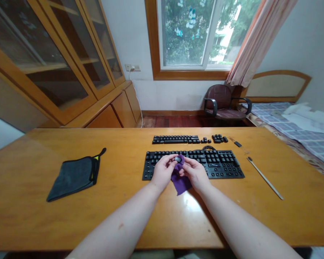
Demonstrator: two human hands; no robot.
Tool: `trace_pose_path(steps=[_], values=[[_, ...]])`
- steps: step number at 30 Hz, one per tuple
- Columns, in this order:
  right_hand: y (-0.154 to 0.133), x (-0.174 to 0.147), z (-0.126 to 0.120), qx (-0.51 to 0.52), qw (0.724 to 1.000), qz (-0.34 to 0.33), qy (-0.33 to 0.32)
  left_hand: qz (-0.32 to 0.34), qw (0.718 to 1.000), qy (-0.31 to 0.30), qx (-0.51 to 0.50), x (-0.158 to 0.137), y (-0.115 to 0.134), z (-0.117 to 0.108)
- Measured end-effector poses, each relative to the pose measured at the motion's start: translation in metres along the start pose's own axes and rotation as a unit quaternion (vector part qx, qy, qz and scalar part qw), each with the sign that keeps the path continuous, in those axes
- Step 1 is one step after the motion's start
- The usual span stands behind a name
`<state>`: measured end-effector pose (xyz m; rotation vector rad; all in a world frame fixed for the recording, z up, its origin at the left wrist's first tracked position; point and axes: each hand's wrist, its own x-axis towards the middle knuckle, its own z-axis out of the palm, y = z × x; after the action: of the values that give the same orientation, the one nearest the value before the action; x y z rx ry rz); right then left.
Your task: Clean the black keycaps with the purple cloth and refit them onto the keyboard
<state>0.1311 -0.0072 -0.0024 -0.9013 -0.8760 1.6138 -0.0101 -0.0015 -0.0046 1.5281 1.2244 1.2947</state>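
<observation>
Between the fingertips of my left hand (163, 169) is a small black keycap (177, 159), held above the keyboard. My right hand (196, 173) pinches a purple cloth (181, 182) against the keycap; the cloth's lower end hangs down toward the table. Under both hands lies a black keyboard (224, 173), with some of its keycaps off and the bare switches showing, mostly at the lower right. Behind it, loose black keycaps (175, 139) stand in rows, and a smaller group of keycaps (218, 138) sits to the right.
A folded dark grey cloth (72, 178) with a yellow-edged strap lies on the left of the wooden table (118, 216). On the right are a long thin brush (266, 178) and a small wire tool with a dark handle (237, 144). An armchair (223, 102) stands beyond the table.
</observation>
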Motion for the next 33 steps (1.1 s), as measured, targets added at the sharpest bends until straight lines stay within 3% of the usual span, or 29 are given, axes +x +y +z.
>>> trace_pose_path(steps=[11, 20, 28, 33], values=[[0.0012, 0.0003, -0.0005, -0.087, 0.995, -0.037, 0.026, 0.027, 0.999, -0.009, 0.017, 0.0003, 0.0079, 0.0023], [-0.0080, -0.0055, -0.0004, -0.161, 0.982, -0.096, -0.011, 0.053, 0.997, -0.058, 0.017, -0.0044, 0.0068, -0.0018], [-0.0046, -0.0021, -0.0022, -0.208, 0.968, -0.135, 0.033, 0.028, 0.998, -0.059, 0.021, -0.0046, 0.0066, -0.0019], [-0.0011, -0.0026, 0.0002, -0.199, 0.971, -0.119, 0.051, 0.014, 0.998, -0.059, 0.013, -0.0039, 0.0039, -0.0002]])
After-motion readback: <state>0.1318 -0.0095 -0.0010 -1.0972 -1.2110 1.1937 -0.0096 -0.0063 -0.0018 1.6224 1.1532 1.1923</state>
